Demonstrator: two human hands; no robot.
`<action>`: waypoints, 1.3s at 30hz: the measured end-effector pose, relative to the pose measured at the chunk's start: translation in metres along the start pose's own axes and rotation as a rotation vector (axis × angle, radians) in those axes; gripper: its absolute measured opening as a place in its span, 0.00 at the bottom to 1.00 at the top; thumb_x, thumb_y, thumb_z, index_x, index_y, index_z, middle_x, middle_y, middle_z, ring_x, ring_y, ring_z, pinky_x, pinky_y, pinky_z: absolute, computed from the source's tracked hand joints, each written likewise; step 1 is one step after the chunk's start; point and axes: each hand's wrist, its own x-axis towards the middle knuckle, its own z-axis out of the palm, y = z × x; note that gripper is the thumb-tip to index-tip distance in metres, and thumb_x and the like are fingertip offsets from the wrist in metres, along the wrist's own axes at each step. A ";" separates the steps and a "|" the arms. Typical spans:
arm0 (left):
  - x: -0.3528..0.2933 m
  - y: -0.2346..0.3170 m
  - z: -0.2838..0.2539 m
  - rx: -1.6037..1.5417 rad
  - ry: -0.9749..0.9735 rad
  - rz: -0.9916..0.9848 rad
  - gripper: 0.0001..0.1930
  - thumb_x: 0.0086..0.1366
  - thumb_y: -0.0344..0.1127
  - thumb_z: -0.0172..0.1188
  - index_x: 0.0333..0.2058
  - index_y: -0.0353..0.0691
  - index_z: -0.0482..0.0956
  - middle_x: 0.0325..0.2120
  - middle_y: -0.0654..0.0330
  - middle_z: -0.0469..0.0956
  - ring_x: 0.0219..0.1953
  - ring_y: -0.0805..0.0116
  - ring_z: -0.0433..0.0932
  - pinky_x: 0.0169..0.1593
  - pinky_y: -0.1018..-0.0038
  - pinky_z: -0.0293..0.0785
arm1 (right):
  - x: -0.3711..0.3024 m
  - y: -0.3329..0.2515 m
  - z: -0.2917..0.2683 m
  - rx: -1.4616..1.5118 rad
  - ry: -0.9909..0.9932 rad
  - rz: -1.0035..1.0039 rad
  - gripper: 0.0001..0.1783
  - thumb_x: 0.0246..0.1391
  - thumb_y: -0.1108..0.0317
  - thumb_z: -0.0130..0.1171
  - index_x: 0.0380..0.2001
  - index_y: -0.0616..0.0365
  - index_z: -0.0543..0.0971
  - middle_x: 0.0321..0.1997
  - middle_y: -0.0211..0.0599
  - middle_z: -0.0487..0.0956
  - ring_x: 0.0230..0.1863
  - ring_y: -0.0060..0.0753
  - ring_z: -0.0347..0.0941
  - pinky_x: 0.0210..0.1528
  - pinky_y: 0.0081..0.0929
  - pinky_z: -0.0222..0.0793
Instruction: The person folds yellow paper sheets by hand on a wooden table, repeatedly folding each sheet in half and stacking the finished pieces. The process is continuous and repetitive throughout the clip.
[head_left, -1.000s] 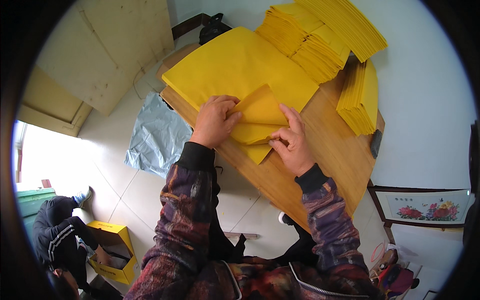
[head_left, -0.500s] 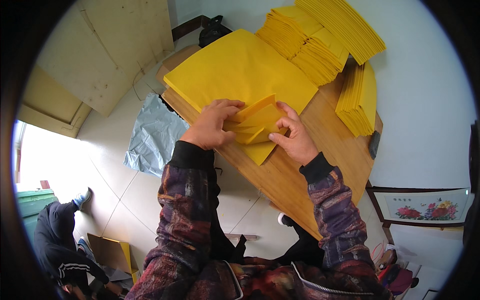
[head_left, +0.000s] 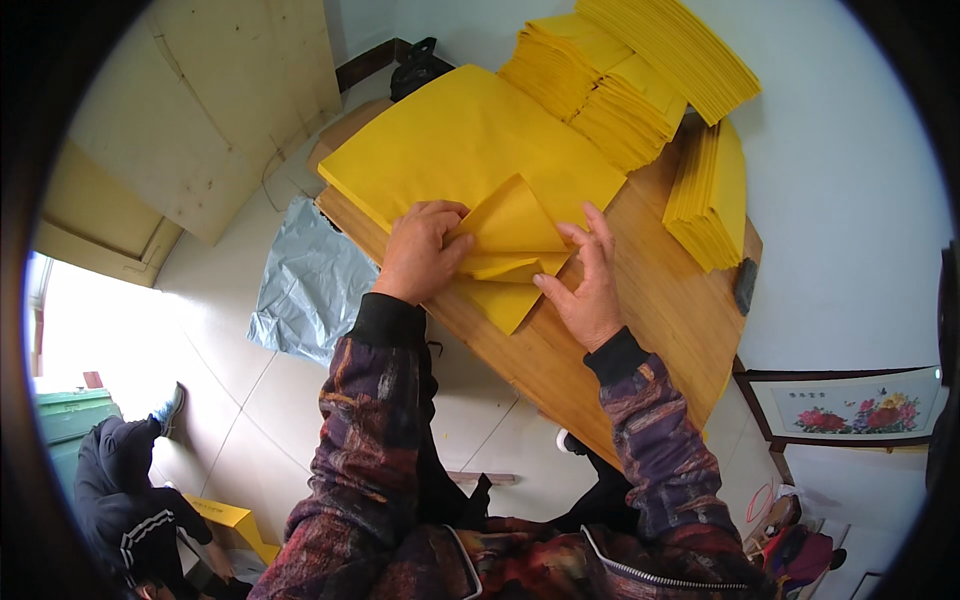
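Note:
A partly folded sheet of yellow paper (head_left: 507,222) lies at the table's near edge, with a raised pointed flap, creased layers across its middle and a corner pointing toward me. My left hand (head_left: 424,250) grips its left side, thumb on top and fingers behind. At its right side, my right hand (head_left: 585,275) has the thumb by the lower fold and a fingertip at the upper flap, the other fingers raised. Just beyond lies a pile of large flat yellow sheets (head_left: 455,135), which the folded one partly overlaps.
Stacks of folded yellow paper (head_left: 620,95) rise at the back of the wooden table (head_left: 640,290); another folded bundle (head_left: 708,195) stands at the right. On the tiled floor lies a silver plastic sheet (head_left: 310,280). A person (head_left: 135,500) bends at lower left beside a yellow box (head_left: 222,513).
The upper flap has opened out flatter and now faces me as a broad point. My right hand has shifted slightly left and down, and its fingers have straightened. The yellow box at lower left has turned.

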 end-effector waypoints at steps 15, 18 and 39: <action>0.000 0.000 -0.004 -0.052 -0.023 0.010 0.09 0.57 0.31 0.59 0.32 0.29 0.77 0.45 0.51 0.77 0.49 0.49 0.71 0.53 0.64 0.67 | 0.011 0.021 -0.004 0.149 -0.347 0.078 0.10 0.42 0.74 0.66 0.22 0.58 0.72 0.68 0.46 0.58 0.67 0.51 0.51 0.65 0.38 0.51; -0.002 -0.001 -0.009 -0.073 -0.083 0.027 0.11 0.54 0.30 0.58 0.35 0.29 0.77 0.47 0.51 0.75 0.51 0.51 0.69 0.56 0.66 0.65 | 0.014 0.021 -0.005 0.199 -0.373 0.151 0.11 0.42 0.74 0.66 0.22 0.57 0.71 0.68 0.46 0.58 0.67 0.50 0.52 0.63 0.36 0.54; 0.000 -0.005 -0.005 -0.111 -0.054 -0.001 0.06 0.54 0.28 0.61 0.28 0.29 0.77 0.43 0.53 0.78 0.46 0.55 0.73 0.49 0.69 0.70 | 0.019 0.031 -0.010 0.143 -0.431 0.043 0.10 0.50 0.71 0.63 0.23 0.58 0.71 0.68 0.46 0.57 0.53 0.29 0.63 0.51 0.22 0.61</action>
